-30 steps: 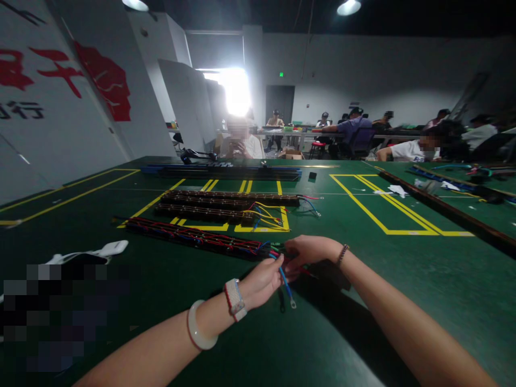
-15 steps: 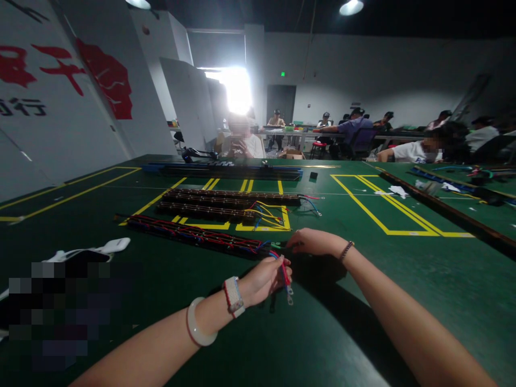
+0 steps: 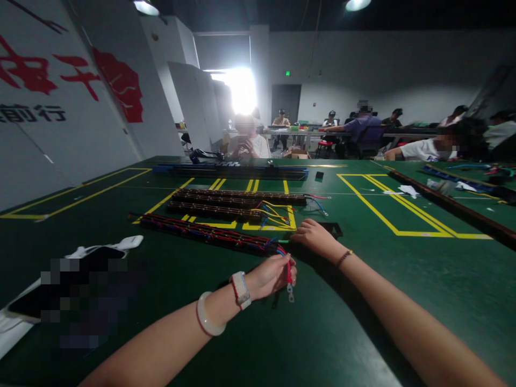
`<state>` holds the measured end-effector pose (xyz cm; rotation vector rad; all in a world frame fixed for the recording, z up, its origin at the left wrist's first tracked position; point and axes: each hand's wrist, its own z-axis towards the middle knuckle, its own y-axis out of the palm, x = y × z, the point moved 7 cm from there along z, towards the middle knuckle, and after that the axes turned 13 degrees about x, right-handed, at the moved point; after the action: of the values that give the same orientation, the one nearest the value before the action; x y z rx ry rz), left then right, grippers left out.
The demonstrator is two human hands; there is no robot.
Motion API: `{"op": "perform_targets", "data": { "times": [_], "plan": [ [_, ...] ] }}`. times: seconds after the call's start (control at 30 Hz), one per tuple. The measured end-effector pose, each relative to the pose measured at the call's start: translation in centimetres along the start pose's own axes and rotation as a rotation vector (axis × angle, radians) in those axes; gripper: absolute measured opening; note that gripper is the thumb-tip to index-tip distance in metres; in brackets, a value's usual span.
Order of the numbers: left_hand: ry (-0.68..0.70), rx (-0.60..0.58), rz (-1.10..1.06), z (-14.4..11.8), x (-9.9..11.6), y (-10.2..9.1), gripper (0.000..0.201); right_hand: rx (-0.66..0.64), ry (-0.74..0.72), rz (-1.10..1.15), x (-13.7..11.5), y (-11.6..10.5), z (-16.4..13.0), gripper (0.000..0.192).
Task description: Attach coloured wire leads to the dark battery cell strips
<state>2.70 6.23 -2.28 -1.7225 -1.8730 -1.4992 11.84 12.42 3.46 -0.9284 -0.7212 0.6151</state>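
A long dark strip (image 3: 201, 232) laced with red and blue wires lies across the green table in front of me. My left hand (image 3: 271, 277) is closed on the bundle of red and blue wire ends (image 3: 287, 274) at the strip's right end, their ring terminals hanging below my fingers. My right hand (image 3: 315, 235) rests palm down on the table just right of the strip's end, next to a small black flat piece (image 3: 334, 230). Whether it grips anything, I cannot tell.
Two more dark strips (image 3: 237, 203) with yellow, blue and red wires lie further back inside yellow floor-tape boxes. A white cloth (image 3: 100, 248) sits at the left. A long blue-black rail (image 3: 229, 171) runs along the far edge. Several people sit at tables beyond.
My right hand has slid away from the wire ends, further back and right across the table. My left hand keeps the wires and has gathered the red one with the blue. The camera shifted slightly.
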Motion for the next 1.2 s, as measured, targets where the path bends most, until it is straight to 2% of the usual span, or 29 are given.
{"op": "perform_targets", "data": {
  "times": [0.2, 0.43, 0.53, 0.63, 0.7, 0.8, 0.93, 1.07, 1.2],
  "plan": [
    [0.051, 0.037, -0.047, 0.4, 0.1, -0.3, 0.02, 0.203, 0.023, 0.052, -1.9, -1.5, -2.4, 0.035],
    [0.011, -0.052, -0.092, 0.2, -0.3, 0.1, 0.038, 0.28, -0.088, 0.244, -3.9, -2.6, -3.4, 0.036],
    [0.059, -0.056, -0.082, 0.2, -0.2, 0.2, 0.034, 0.297, -0.028, 0.295, -3.7, -2.5, -3.1, 0.03],
    [0.12, -0.005, -0.067, 0.4, -0.2, -0.2, 0.023, 0.349, 0.086, 0.369, -3.1, -2.6, -2.7, 0.028],
    [0.113, 0.031, -0.052, 0.6, -0.3, -0.4, 0.021, 0.371, 0.176, 0.432, -2.7, -2.7, -2.3, 0.029],
    [0.08, 0.069, -0.026, 0.8, -0.5, -0.6, 0.023, 0.325, 0.339, 0.502, -2.0, -2.5, -1.2, 0.035],
    [0.082, 0.064, 0.009, 0.9, -0.4, -0.5, 0.02, 0.172, 0.485, 0.463, -1.5, -2.5, 1.4, 0.042],
    [0.103, 0.087, 0.016, 1.2, -0.5, -0.7, 0.019, 0.0, 0.447, 0.229, -2.4, -3.0, 4.8, 0.04],
    [0.109, 0.085, 0.016, 1.5, -0.6, -0.9, 0.019, -0.124, 0.297, 0.08, -5.0, -2.6, 7.6, 0.033]
  ]
}}
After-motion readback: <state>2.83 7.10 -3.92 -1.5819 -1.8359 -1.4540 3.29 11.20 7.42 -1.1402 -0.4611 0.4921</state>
